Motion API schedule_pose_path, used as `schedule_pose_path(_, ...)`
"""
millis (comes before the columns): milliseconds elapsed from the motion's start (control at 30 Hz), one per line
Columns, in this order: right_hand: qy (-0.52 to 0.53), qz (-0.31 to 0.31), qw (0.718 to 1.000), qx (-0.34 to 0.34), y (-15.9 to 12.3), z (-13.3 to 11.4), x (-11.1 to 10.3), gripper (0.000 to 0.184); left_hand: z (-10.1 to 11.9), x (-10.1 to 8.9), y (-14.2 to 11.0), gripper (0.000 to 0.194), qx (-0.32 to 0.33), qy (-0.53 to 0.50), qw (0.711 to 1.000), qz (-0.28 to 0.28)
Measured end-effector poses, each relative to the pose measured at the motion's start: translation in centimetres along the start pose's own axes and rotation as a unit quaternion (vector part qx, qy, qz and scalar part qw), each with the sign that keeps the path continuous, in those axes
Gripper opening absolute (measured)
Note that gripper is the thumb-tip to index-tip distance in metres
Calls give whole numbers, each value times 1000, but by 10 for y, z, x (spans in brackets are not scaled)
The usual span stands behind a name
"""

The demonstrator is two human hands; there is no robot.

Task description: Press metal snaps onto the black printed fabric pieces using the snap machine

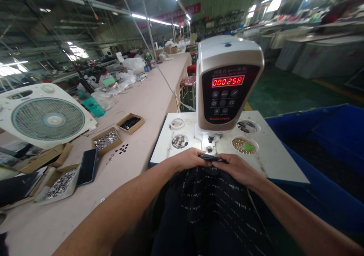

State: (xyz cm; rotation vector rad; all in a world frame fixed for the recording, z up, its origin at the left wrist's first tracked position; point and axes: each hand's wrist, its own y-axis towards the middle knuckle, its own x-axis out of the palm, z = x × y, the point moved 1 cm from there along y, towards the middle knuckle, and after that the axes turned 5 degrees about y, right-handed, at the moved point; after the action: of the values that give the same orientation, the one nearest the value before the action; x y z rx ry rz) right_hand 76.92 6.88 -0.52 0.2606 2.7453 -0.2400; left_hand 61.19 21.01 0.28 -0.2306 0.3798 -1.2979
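Note:
Black fabric with white printed lettering (216, 195) hangs down over my lap, its top edge pinched between both hands. My left hand (190, 159) grips the folded edge from the left, and my right hand (234, 166) grips it a short way to the right. Just beyond my fingers is the lower die (209, 149) of a snap-fastening machine (230, 85), with its punch (211, 138) above. The machine's red display reads 000258. Whether a snap sits on the cloth's edge is hidden by my fingers.
The white machine table (280, 161) has round wells, one with brass-coloured snap parts (243, 146). At left, the long table holds a box fan (51, 115), a phone (87, 167) and cartons of metal parts (106, 140). Right stands a blue fabric bin (321, 134).

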Motion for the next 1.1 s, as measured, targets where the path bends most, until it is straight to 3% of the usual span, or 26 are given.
schedule_pose_path(167,-79,26,996,-9,32,-3,-15,35,4,-17,26,21,26,25,999,41)
schedule_pose_path(367,-120,40,992,0,51,0,-22,36,3,-19,44,11,13,32,996,85)
schedule_pose_path(1100,-132,30,991,15,65,1,-29,31,7,-28,59,13,-19,75,990,122)
